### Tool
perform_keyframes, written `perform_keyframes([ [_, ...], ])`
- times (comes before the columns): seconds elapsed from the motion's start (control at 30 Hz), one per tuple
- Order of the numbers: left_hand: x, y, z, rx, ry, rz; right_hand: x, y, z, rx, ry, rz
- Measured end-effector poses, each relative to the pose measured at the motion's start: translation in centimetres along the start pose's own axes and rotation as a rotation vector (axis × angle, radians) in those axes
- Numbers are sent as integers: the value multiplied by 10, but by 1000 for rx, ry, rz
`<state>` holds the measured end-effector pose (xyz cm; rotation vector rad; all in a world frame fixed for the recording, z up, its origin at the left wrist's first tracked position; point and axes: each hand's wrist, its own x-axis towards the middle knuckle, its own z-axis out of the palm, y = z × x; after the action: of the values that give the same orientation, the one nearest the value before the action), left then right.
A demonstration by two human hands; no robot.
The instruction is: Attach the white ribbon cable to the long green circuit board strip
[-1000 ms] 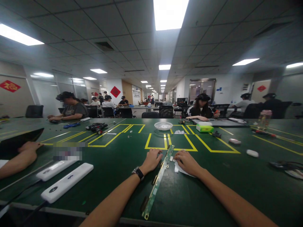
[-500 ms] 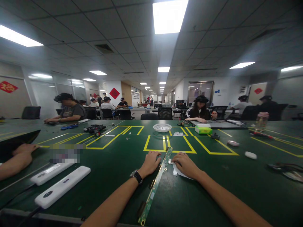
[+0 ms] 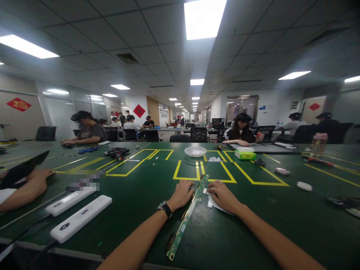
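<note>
I can read one sign: the gold character 福 on the red diamond (image 3: 19, 104) fixed to the left-hand door (image 3: 26, 125). The smaller diamonds on the pillar (image 3: 143, 102) and far-right door (image 3: 308, 116) defeat my eyes, as does the dark lettering (image 3: 163, 112) on the back wall. The nearer white bar (image 3: 75, 223) bears a looped mark; the farther one's label (image 3: 70, 197) is too small.

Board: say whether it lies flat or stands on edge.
Looks flat: the board shows its broad face upward on the table, between the left hand and right hand.
</note>
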<state>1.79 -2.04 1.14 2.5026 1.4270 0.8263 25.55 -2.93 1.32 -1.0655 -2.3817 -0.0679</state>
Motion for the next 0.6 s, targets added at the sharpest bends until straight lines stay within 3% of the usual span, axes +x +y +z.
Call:
perform_keyframes([
  [0.17, -1, 1, -1, 6, -14, -2, 0, -14, -1, 70, -67, -132],
  [0.37, -2, 3, -2, 11, -19, 1, 2, 3, 4, -45, -20, 87],
  [0.6, -7, 10, -1, 64, -82, 48, 1, -14, 2, 16, -55, 37],
])
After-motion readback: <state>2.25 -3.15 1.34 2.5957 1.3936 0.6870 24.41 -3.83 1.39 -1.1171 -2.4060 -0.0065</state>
